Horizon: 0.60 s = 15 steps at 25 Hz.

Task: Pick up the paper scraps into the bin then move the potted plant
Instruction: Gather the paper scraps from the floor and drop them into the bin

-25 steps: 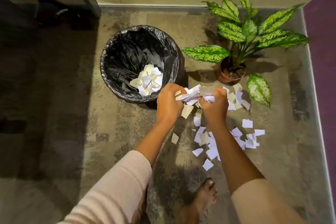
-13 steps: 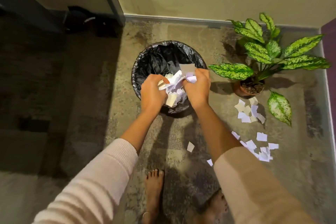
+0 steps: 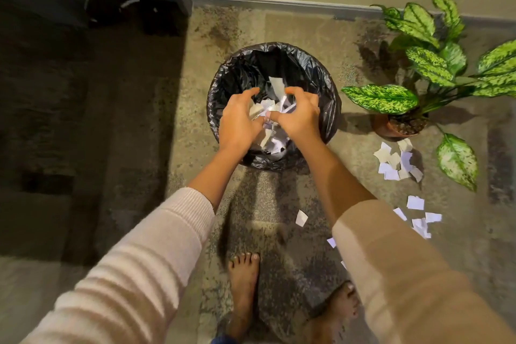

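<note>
A round bin lined with a black bag stands on the floor in front of me. My left hand and my right hand hover side by side over its mouth, fingers spread. White paper scraps are falling between them onto the pile inside. More paper scraps lie on the floor to the right, in front of the potted plant, whose brown pot carries large speckled green leaves. Another loose cluster of scraps lies nearer to me.
A single scrap lies on the floor between my arms. My bare feet stand just behind the bin. A wall with a baseboard runs along the back. A dark object sits in the shadowed far left corner.
Both hands carried a bundle of scraps from the floor near the plant to the bin, then spread apart over it, letting the scraps drop inside.
</note>
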Available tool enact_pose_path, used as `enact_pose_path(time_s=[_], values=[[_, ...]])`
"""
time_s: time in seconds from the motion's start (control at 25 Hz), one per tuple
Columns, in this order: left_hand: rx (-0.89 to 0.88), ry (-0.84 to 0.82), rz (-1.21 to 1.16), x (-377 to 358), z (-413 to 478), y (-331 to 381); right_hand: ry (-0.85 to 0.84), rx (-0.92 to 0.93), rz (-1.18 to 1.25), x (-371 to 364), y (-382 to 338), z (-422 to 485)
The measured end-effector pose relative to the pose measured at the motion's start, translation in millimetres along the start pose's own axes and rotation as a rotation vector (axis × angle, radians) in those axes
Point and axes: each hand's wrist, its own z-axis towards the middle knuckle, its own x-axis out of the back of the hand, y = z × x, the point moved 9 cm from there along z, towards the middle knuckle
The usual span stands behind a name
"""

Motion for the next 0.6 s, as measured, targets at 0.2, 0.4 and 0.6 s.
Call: enact_pose_path(time_s=[0.2,0.4,0.6], values=[[-0.011,-0.003,0.066,-4,-4,2,0.021,-0.018,0.066,8,6,1],[-0.003,0.022,0.079,-9,-14,11,0.094,-0.006,0.075,33,16,-4],[-0.047,-0.002,0.126,-34,-34,39,0.126,-0.039,0.100,61,45,-19]])
